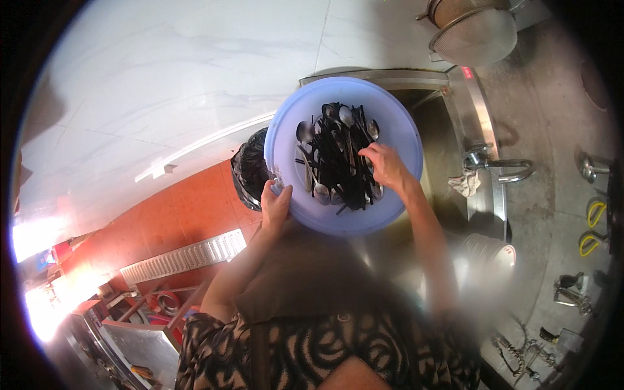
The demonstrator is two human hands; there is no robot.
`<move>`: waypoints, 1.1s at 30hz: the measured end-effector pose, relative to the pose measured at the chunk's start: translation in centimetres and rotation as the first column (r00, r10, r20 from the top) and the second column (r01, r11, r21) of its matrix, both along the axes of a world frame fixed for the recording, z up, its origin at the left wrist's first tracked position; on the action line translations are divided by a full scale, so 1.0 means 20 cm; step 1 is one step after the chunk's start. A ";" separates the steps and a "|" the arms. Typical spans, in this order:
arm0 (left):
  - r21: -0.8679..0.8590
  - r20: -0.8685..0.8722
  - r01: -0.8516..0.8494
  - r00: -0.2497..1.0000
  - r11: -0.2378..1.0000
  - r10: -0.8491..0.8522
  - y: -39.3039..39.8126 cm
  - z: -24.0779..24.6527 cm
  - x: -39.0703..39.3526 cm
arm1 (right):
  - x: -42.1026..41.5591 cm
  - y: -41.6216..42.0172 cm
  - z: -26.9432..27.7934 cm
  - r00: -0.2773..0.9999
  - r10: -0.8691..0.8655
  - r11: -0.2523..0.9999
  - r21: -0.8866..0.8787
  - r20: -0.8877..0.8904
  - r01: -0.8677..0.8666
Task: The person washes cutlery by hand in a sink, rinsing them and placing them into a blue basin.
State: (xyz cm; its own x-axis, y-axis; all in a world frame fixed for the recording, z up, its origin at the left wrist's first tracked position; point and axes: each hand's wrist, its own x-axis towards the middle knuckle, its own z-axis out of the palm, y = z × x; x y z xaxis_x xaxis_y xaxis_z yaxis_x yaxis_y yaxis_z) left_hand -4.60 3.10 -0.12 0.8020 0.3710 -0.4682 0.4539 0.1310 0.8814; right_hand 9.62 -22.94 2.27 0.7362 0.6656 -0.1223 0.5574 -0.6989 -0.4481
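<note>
A round, pale blue-violet plastic basin (397, 114) sits before me, overlapping the edge of a metal sink (446, 146). Inside it lies a jumbled heap of black chopsticks (334, 161) mixed with metal spoons, one spoon (321, 193) near the front of the heap and another (305, 131) at its left. My left hand (276, 204) grips the basin's rim at the lower left, thumb on top. My right hand (386, 165) reaches over the right side of the heap, fingers bent down among the utensils. Whether those fingers hold anything is hidden.
A bin lined with a black plastic bag (249, 170) stands left of the basin. Right of the sink are a faucet (509, 168) and a crumpled cloth (464, 183). Stacked plates (490, 253) stand lower right. Mesh strainers (475, 39) hang above. A drain grate (185, 258) crosses the floor.
</note>
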 end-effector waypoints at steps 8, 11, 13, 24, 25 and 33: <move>0.085 0.090 -0.031 0.996 0.996 0.023 0.00 -0.12 -0.01 | -0.30 0.03 -0.02 0.969 0.154 0.976 -0.180 0.195 -0.119; 0.000 0.045 0.002 0.999 1.000 -0.002 -0.01 -0.05 0.01 | -0.32 0.04 -0.04 0.951 0.247 0.930 -0.323 0.186 -0.178; -0.023 0.008 0.020 1.000 1.000 -0.020 -0.01 0.00 0.01 | -0.32 0.04 -0.07 0.938 0.257 0.943 -0.270 0.232 -0.192; 0.108 0.105 -0.018 0.994 0.994 0.006 -0.02 -0.12 -0.01 | -0.08 0.12 -0.03 0.937 -0.342 0.840 0.471 0.072 0.270; 0.145 0.138 -0.026 0.990 0.989 0.006 0.00 -0.17 -0.02 | 0.00 0.09 -0.14 0.907 -0.404 0.850 0.417 0.120 0.323; 0.114 0.143 -0.057 0.989 0.992 0.040 -0.07 -0.12 0.00 | -0.06 0.46 -0.23 0.846 -0.507 0.856 -0.211 -0.164 0.472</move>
